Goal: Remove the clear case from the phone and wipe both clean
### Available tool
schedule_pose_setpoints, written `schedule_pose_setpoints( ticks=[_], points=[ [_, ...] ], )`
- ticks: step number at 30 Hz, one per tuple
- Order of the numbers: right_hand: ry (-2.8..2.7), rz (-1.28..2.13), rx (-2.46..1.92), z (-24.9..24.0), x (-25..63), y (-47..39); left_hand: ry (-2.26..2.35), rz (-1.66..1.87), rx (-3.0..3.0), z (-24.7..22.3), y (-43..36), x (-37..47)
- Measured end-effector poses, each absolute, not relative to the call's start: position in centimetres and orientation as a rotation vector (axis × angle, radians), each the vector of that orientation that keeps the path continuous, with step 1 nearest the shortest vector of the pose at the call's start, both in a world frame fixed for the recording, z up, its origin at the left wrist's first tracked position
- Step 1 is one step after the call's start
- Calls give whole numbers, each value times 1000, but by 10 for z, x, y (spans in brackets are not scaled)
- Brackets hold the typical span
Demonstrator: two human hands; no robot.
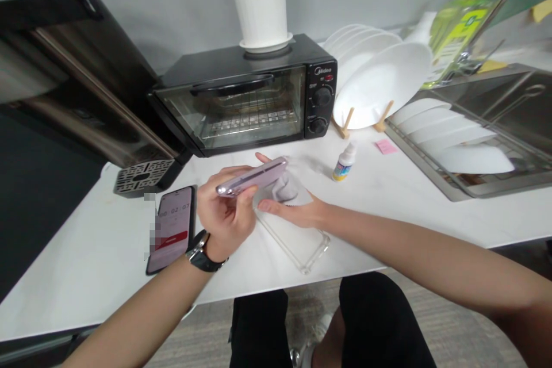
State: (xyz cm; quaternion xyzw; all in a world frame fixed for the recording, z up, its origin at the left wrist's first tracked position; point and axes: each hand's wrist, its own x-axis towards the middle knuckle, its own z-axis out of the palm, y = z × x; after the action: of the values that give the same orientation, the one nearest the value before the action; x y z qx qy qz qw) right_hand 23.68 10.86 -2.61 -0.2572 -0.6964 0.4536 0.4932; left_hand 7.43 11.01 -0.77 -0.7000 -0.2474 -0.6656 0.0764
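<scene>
A pinkish-purple phone [254, 177] is held edge-on above the counter by my left hand [226, 207], which has a black watch on its wrist. My right hand [293, 211] grips a grey cloth [288, 188] close to the phone's right end. Under my hands a clear phone case [302, 246] lies on the white counter. A second phone [175, 230] with a timer on its screen lies left of my left hand. Beyond my right hand stands a small white spray bottle [344, 162] with a blue and yellow label.
A black toaster oven [250, 104] with a white ribbed container [261, 0] on top stands behind. At the left is a dark machine with a drip grille [143, 177]. White plates [383, 83], a pink note [386, 146] and a sink [444, 190] are at the right.
</scene>
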Motion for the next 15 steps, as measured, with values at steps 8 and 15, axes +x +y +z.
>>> schedule_pose_setpoints(
  ticks=[8, 15],
  points=[
    [-1605, 886, -387, -15, 242, 103, -761, -1820, -2451, -9, 107, 79],
    [-1678, 1203, -489, -30, 236, 110, -550, -1975, -2296, 0, 110, 77]
  ],
)
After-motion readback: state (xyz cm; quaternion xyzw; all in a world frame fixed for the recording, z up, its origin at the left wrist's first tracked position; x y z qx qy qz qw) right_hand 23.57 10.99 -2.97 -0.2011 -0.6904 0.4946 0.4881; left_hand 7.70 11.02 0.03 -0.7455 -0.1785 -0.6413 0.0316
